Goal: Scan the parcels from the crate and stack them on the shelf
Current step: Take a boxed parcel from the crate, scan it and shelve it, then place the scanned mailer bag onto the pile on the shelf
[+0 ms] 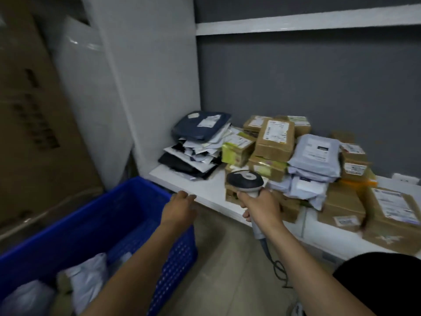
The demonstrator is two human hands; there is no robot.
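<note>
The left hand hung empty near the middle of the frame, fingers loosely spread. It was above the far right corner of the blue crate and just short of the edge of the white shelf. The right hand, just right of it, was wrapped round the handle of the scanner, whose head faced the shelf.

The parcels left to do, pale plastic bags, lay in the crate's bottom at the lower left of the frame. That put them down and left of both hands. The left hand was plainly the nearer and was free, while the right was taken up. The top bag seemed to lie with its long axis running up the frame, though blur made that uncertain.

The next pick likely called for the left hand to drop down into the crate. Flat mailers and cardboard boxes sat heaped on the shelf, centre to right.
</note>
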